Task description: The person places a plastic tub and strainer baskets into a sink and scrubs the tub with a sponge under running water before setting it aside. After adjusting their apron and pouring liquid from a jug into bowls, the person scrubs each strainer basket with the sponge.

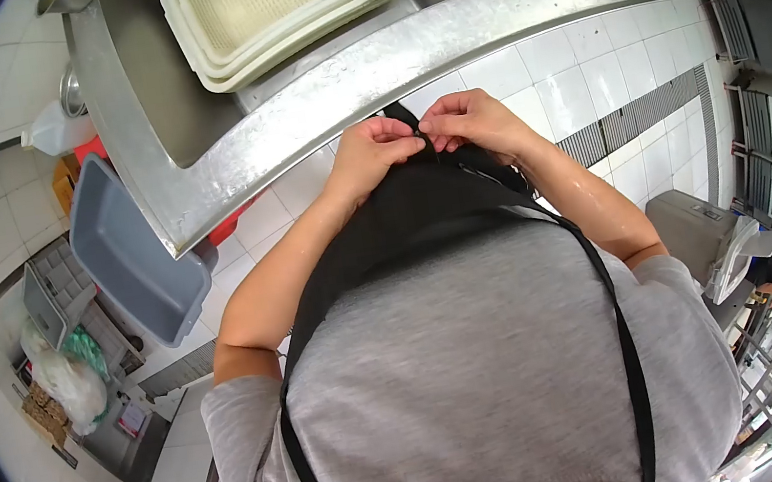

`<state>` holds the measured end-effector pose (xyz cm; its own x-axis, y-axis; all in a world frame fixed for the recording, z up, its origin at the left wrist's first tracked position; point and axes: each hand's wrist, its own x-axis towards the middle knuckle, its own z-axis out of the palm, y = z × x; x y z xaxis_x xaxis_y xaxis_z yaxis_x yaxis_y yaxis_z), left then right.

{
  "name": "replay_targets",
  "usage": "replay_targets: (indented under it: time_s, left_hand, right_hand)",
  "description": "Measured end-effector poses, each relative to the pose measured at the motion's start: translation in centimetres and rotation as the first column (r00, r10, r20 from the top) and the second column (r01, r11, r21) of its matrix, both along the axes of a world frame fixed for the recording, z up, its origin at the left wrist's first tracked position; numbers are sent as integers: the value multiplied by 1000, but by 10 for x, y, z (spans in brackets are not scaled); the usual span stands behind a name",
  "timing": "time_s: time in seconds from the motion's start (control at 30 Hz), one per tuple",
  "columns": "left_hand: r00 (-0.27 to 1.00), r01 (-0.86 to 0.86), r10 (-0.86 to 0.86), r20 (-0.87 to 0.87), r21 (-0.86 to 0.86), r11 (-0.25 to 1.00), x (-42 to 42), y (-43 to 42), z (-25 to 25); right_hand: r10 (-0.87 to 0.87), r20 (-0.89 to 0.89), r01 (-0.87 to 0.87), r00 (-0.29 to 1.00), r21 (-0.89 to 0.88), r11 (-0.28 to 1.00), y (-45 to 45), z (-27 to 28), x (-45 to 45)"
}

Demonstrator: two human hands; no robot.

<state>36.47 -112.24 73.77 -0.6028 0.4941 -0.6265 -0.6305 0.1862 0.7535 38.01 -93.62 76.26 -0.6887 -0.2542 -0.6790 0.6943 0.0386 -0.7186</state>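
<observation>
Head view: right in front of the steel sink [335, 88], the left hand [374, 154] and right hand [476, 125] both pinch the black apron [402, 214], though the exact part gripped is hard to make out. Stacked pale baskets [288, 3] sit over the sink; a grey tub [132, 247] is near its left end.

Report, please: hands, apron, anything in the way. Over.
Left hand, right hand pinching black apron. Apron worn over grey shirt. Metal sink ahead, not blocking hands.
</observation>
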Motion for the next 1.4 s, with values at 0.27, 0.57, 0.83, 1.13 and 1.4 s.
replay_targets:
  time_s: [0.27,0.57,0.83,1.13,1.4]
  left_hand:
    - [951,-263,226,212,164,951,3,-17,3]
    - [1000,-14,13,9,47,999,4,-16,5]
    - [976,-175,153,155,137,975,5,-15,11]
    - [982,-170,155,107,149,974,4,-14,3]
    - [996,-72,66,56,99,992,0,-14,-3]
  right_hand:
    - [-156,74,168,985,-222,960,-18,-8,19]
    - [-195,-115,192,974,-37,981,-33,4,31]
    - [-163,-222,175,961,33,984,-35,2,33]
    - [-80,-225,107,971,110,988,-33,7,28]
    - [-43,-215,70,976,119,990,-25,-1,23]
